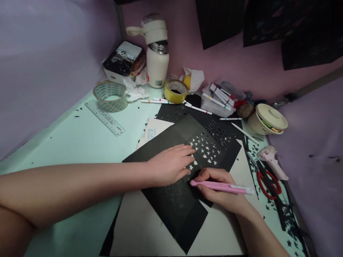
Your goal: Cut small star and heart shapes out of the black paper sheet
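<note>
My left hand lies flat with its fingers stretched out on a sheet of black paper, beside a patch of star and heart cutouts. In my right hand is a pink craft knife, held like a pen, its tip down at the paper near my left thumb. The blade itself is too small to make out. Faint pale drawn marks show on the black paper below my left hand. Under it lies a whitish board.
A clear ruler, tape rolls, an open white bottle, and several white markers lie toward the back. On the right are a lidded tub, a glue gun, red-handled scissors and black paper scraps.
</note>
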The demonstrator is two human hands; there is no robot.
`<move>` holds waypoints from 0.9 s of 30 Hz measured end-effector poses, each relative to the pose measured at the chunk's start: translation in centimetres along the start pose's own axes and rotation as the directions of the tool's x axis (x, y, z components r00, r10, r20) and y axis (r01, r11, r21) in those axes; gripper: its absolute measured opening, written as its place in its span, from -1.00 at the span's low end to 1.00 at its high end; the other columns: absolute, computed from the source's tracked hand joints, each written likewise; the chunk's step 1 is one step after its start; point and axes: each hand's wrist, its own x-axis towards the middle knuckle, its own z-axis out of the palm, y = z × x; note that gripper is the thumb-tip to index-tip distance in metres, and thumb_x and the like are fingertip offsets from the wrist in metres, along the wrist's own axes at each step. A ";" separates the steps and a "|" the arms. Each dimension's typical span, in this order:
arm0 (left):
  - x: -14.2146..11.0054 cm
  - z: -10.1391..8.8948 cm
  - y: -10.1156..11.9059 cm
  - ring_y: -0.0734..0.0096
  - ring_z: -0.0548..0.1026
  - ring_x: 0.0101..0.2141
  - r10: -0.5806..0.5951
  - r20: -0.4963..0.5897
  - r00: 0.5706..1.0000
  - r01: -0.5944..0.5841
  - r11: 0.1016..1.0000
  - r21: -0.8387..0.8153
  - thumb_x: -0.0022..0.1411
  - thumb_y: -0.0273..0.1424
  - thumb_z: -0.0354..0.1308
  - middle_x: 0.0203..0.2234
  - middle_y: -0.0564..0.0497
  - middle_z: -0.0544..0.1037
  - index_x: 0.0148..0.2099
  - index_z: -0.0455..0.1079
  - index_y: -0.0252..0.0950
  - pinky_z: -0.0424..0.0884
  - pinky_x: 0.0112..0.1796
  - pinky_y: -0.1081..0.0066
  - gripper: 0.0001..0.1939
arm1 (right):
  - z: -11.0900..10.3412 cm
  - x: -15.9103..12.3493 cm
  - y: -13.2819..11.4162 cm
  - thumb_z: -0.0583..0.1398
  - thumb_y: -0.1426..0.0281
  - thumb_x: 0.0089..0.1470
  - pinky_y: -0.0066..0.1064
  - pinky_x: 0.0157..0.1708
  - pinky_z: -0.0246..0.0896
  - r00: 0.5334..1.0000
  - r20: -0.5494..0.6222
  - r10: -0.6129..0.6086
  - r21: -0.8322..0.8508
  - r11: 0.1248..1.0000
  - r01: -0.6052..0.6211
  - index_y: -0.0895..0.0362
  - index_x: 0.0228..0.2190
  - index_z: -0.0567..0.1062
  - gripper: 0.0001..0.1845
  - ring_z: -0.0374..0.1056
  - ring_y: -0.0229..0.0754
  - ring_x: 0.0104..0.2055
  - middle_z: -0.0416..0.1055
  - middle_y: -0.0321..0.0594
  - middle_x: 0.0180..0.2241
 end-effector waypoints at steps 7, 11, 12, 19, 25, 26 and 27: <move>0.1 -0.1 0.0 0.18 0.19 0.22 0.000 0.018 1.000 0.000 1.000 0.000 0.27 -0.32 0.10 0.18 -0.16 0.32 0.05 0.37 -0.37 0.08 0.23 0.19 -0.66 | 0.0 0.1 0.0 0.23 0.48 0.00 -0.45 -0.45 0.31 1.000 -0.003 -0.021 -0.003 1.000 0.021 0.15 -0.45 0.55 -0.93 0.46 -0.21 -0.44 0.57 -0.20 -0.46; 0.0 0.0 0.0 0.18 0.20 0.22 0.004 0.002 1.000 -0.004 1.000 -0.006 0.27 -0.32 0.11 0.18 -0.16 0.32 0.05 0.37 -0.36 0.09 0.23 0.18 -0.66 | 0.1 0.2 -0.2 0.23 0.45 0.00 -0.46 -0.46 0.32 1.000 -0.007 -0.006 -0.012 1.000 0.006 0.16 -0.46 0.56 -0.92 0.45 -0.21 -0.45 0.56 -0.20 -0.47; 0.0 0.0 0.0 0.18 0.20 0.22 0.003 0.000 1.000 -0.003 1.000 -0.008 0.27 -0.32 0.11 0.18 -0.16 0.32 0.05 0.37 -0.36 0.09 0.23 0.18 -0.66 | 0.1 0.2 -0.2 0.23 0.45 0.00 -0.46 -0.47 0.31 1.000 -0.006 0.001 -0.016 1.000 -0.001 0.16 -0.46 0.56 -0.92 0.45 -0.22 -0.46 0.56 -0.21 -0.47; 0.1 0.0 0.0 0.17 0.20 0.22 -0.003 0.013 1.000 0.003 1.000 -0.001 0.27 -0.31 0.10 0.18 -0.16 0.32 0.05 0.37 -0.36 0.09 0.23 0.19 -0.66 | 0.1 0.2 -0.2 0.21 0.47 -0.01 -0.49 -0.52 0.25 0.999 0.006 0.041 -0.036 0.999 -0.041 0.15 -0.48 0.53 -0.92 0.40 -0.25 -0.49 0.54 -0.24 -0.49; 0.1 -0.1 0.0 0.19 0.21 0.22 -0.002 0.018 1.000 0.002 1.000 0.020 0.28 -0.29 0.09 0.18 -0.14 0.33 0.04 0.37 -0.35 0.09 0.22 0.21 -0.66 | 0.2 0.4 -0.3 0.20 0.48 -0.01 -0.49 -0.52 0.21 1.000 0.001 0.020 -0.032 0.999 -0.020 0.15 -0.51 0.50 -0.91 0.38 -0.25 -0.50 0.52 -0.26 -0.50; 0.0 -0.1 0.0 0.19 0.21 0.22 -0.001 0.017 1.000 0.001 1.000 0.020 0.29 -0.29 0.09 0.18 -0.14 0.33 0.04 0.37 -0.35 0.09 0.22 0.21 -0.66 | 0.2 0.4 -0.3 0.20 0.48 -0.01 -0.49 -0.52 0.20 1.000 -0.001 0.022 -0.031 0.999 -0.022 0.14 -0.51 0.49 -0.91 0.38 -0.26 -0.51 0.52 -0.26 -0.50; 0.0 -0.1 0.0 0.19 0.21 0.22 -0.001 0.015 1.000 0.000 1.000 0.018 0.29 -0.29 0.09 0.18 -0.14 0.32 0.04 0.37 -0.35 0.09 0.22 0.21 -0.66 | 0.2 0.4 -0.3 0.20 0.48 -0.01 -0.49 -0.53 0.19 1.000 -0.002 0.025 -0.033 0.999 -0.025 0.14 -0.52 0.48 -0.91 0.37 -0.26 -0.51 0.51 -0.27 -0.51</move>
